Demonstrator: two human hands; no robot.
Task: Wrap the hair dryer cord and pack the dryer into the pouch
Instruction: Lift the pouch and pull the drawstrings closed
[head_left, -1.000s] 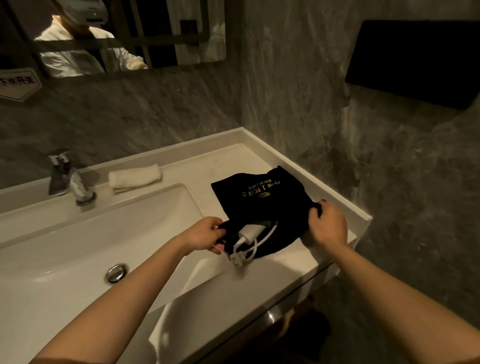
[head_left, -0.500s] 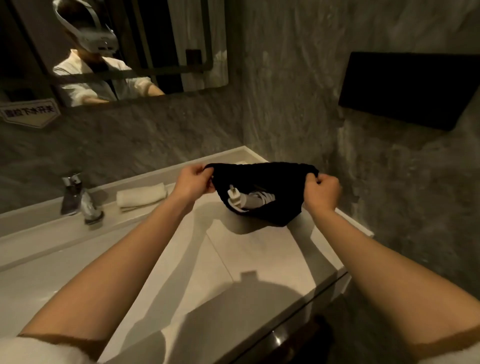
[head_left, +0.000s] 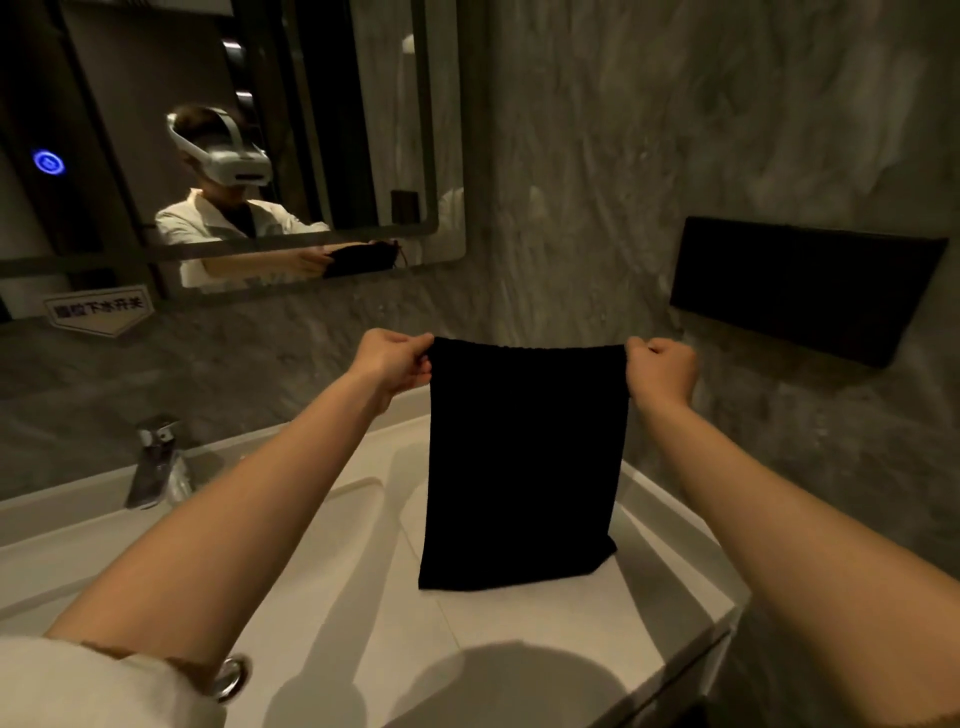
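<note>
Your left hand (head_left: 393, 364) pinches the top left corner of the black pouch (head_left: 522, 462), its fingers (head_left: 418, 345) clamped on the gathered rim. Your right hand (head_left: 662, 370) grips the top right corner the same way, curled into a fist around the fabric. Between the 2 hands the pouch mouth is drawn out flat and taut, and the pouch hangs upright at 12 o'clock from you, straight ahead at arm's length.

Its bottom edge meets the white desk (head_left: 519, 623) at the right end of the vanity; whether it rests there or only hangs just above, you cannot tell. The hair dryer and its cord do not show; the dark cloth hides whatever is inside.

At 9 o'clock from the pouch lies the sink basin (head_left: 337, 545), with the chrome faucet (head_left: 158, 462) behind it at about 10 o'clock. The drain ring (head_left: 231, 675) sits near your left sleeve (head_left: 78, 686) at 7 o'clock. A mirror (head_left: 234, 145) hangs on the wall at 11 o'clock, and a dark box (head_left: 800, 291) is mounted on the side wall at 2 o'clock.
</note>
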